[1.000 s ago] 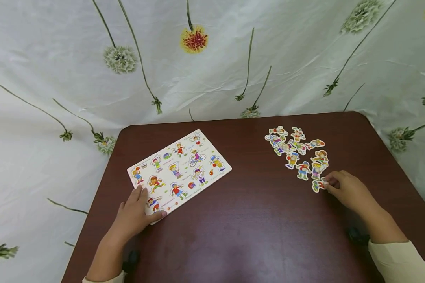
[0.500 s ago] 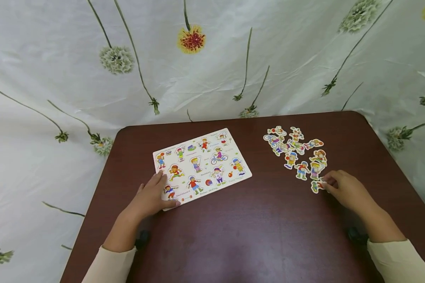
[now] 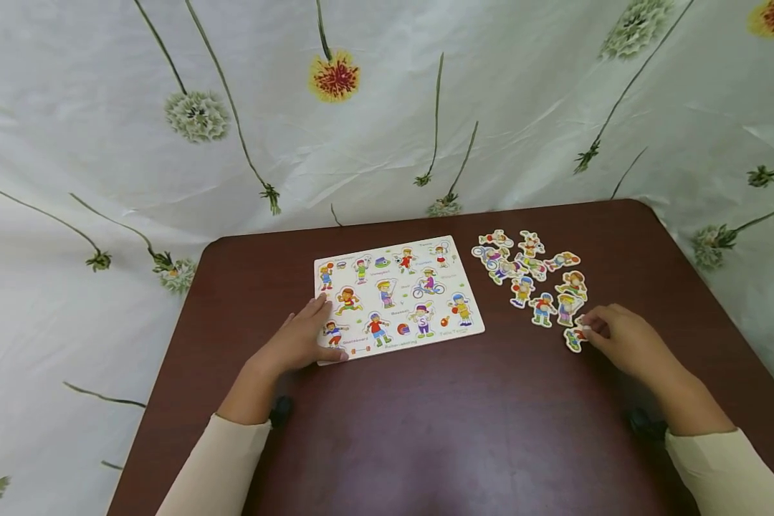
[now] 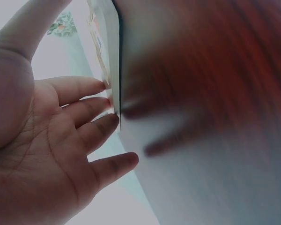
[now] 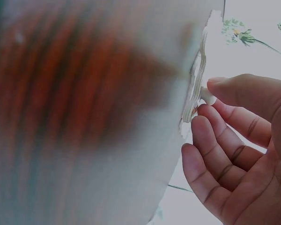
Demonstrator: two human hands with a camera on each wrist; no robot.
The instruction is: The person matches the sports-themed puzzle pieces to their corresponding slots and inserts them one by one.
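Observation:
A white puzzle board [image 3: 403,301] printed with children playing sports lies on the dark table, left of centre. My left hand [image 3: 294,342] rests at its left edge, fingers on the side and thumb on the near left corner. In the left wrist view those fingers [image 4: 96,129] are stretched out, their tips against the board's rim. My right hand [image 3: 627,342] pinches a small figure-shaped puzzle piece [image 3: 573,340] at the near end of a cluster. The right wrist view shows a white knob [image 5: 207,96] between thumb and fingertips, with the piece close over the table.
Several more puzzle pieces [image 3: 543,309] lie loosely grouped right of the board, some overlapping. The brown table [image 3: 445,416] has rounded far corners. A white cloth [image 3: 374,136] with dandelion prints hangs behind it.
My left hand has slid the board to the right and turned it, so its long edges run closer to level. The right hand stays on the same piece; the view has shifted slightly.

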